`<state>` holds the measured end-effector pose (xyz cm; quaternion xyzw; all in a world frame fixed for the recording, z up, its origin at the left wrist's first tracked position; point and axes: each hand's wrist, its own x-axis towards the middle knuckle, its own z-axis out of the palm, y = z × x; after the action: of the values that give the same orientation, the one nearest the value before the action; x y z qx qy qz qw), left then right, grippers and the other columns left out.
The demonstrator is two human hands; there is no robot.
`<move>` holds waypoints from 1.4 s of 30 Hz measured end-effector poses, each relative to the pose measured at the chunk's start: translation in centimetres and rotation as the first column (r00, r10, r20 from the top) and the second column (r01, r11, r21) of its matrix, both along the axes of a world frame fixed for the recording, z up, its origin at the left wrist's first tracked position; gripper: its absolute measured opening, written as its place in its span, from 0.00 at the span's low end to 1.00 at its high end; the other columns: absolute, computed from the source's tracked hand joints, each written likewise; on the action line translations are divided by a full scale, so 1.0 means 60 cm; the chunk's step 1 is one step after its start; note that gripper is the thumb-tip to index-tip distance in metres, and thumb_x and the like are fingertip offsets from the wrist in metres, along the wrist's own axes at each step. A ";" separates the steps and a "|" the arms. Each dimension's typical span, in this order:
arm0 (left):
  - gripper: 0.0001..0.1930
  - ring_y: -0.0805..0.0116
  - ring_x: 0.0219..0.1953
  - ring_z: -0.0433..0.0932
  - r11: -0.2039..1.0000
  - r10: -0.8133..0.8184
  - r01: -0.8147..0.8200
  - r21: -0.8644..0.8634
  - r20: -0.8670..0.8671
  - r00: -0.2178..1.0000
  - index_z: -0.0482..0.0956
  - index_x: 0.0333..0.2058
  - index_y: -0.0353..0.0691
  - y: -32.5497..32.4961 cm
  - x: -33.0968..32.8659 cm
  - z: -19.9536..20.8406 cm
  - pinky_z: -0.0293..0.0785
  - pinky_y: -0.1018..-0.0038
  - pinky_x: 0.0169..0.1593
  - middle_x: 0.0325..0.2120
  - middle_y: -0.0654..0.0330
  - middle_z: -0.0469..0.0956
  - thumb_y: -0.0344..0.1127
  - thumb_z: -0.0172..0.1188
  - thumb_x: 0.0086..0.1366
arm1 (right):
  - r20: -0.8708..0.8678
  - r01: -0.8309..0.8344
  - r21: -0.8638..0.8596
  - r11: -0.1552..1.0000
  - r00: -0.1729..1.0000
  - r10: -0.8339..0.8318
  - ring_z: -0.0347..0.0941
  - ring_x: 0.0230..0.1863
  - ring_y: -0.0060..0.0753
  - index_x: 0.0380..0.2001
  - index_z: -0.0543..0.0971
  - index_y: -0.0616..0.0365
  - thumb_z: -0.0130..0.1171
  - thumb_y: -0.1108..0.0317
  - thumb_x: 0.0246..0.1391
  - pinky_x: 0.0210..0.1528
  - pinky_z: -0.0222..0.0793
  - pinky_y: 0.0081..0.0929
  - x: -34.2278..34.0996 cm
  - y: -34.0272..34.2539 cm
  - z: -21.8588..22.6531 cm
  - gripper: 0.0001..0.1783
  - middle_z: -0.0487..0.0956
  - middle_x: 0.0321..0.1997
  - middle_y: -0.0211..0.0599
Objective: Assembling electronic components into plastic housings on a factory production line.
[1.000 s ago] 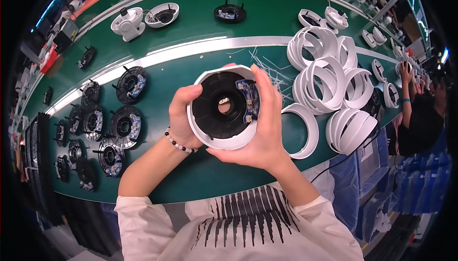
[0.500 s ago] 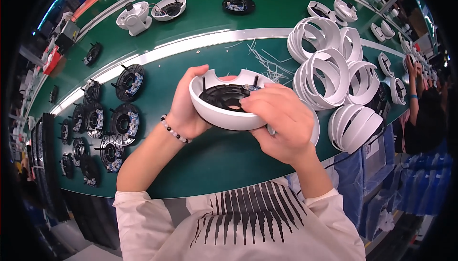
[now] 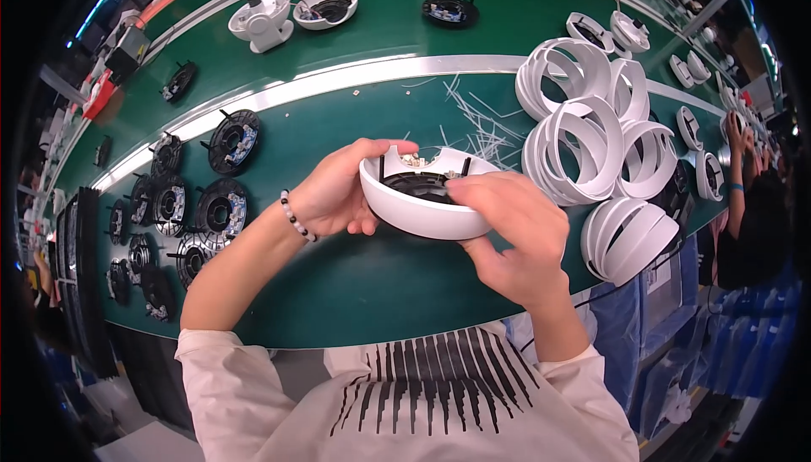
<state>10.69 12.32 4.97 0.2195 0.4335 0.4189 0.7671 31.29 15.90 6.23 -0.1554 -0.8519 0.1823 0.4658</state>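
Note:
Both hands hold a white bowl-shaped housing (image 3: 422, 214) with a notch in its far rim, raised over the green bench. A black round plate (image 3: 411, 185) with upright posts sits inside it. My left hand (image 3: 331, 192) is closed on the housing's left side, its thumb along the far rim near the notch. On the right side, my right hand (image 3: 524, 230) grips the housing, with fingers over the rim reaching inside and the thumb beneath. Those fingers cover part of the plate, so what their tips touch is hidden.
Several black round plates with circuit boards (image 3: 234, 143) lie at the left. Stacked white rings (image 3: 574, 151) stand at the right, beside thin white strips (image 3: 480, 116). Beyond a pale rail (image 3: 372, 73) are a white camera-like unit (image 3: 262, 23) and another plate (image 3: 449, 9). A co-worker's arm (image 3: 737, 175) shows far right.
The housing and my left hand have shifted right in the picture, and the housing is tipped so less of its inside shows. The bench has shifted slightly in view. Both hands keep their hold.

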 end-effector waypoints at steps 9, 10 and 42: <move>0.19 0.77 0.09 0.67 0.998 0.067 -0.065 -0.027 0.063 0.996 0.67 0.42 0.42 -0.012 0.031 -0.006 0.60 0.86 0.08 0.17 0.61 0.71 0.48 0.38 0.61 | -0.023 0.028 -0.012 1.000 0.999 -0.028 0.70 0.27 0.39 0.29 0.73 0.60 0.67 0.75 0.20 0.31 0.66 0.28 0.006 0.010 -0.004 0.23 0.75 0.28 0.36; 0.19 0.77 0.09 0.67 0.998 0.066 -0.065 -0.027 0.062 0.996 0.67 0.42 0.42 -0.017 0.033 -0.002 0.60 0.86 0.08 0.17 0.61 0.71 0.48 0.38 0.61 | -0.032 0.020 -0.037 0.999 0.999 -0.022 0.70 0.26 0.38 0.29 0.73 0.59 0.69 0.72 0.20 0.29 0.65 0.27 0.004 0.010 -0.001 0.24 0.74 0.27 0.35; 0.20 0.54 0.39 0.69 0.712 0.701 0.535 0.455 -0.501 -0.507 0.66 0.41 0.37 0.047 -0.367 0.003 0.62 0.63 0.45 0.34 0.52 0.70 0.30 0.59 0.47 | 0.465 0.198 -0.065 0.978 0.873 -0.146 0.60 0.51 0.50 0.42 0.69 0.60 0.68 0.59 0.27 0.52 0.55 0.45 0.150 -0.058 -0.033 0.35 0.67 0.50 0.44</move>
<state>-11.31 15.12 5.17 0.6583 0.6838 0.2040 -0.2398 40.28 12.42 4.25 -0.2949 -0.9088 0.1454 0.2568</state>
